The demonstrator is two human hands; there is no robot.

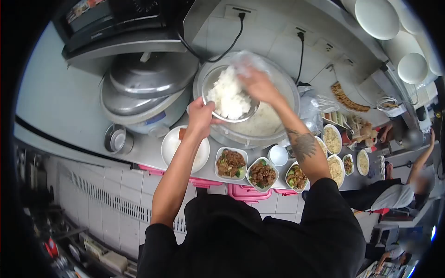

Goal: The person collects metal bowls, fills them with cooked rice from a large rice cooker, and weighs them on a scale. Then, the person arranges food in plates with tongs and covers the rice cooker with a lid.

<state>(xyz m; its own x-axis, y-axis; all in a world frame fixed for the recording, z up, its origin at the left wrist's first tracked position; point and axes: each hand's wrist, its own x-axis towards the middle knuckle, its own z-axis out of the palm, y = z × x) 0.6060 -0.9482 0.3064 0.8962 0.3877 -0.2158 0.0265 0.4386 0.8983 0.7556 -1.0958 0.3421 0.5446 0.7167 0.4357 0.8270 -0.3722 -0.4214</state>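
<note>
My left hand [202,116] is closed on the near-left rim of a metal bowl [252,109], thumb at the edge. White rice [230,95] is heaped in this bowl, which is held over a large round rice pot [288,99]. More rice [262,121] shows inside the pot. At the bowl's far right side, my right hand [254,79] is smeared by motion. See-through plastic [245,60] covers its fingertips, and I cannot make out whether it is a glove or a bag. Whether those fingers hold anything is not visible.
Left of the pot stands a lidded cooker [146,83]. A white plate [199,155], bowls of meat and greens [230,163] and a small metal pot [118,139] line the counter's front. Noodle-like dishes [332,139] are at right. Another person [394,194] stands farther right.
</note>
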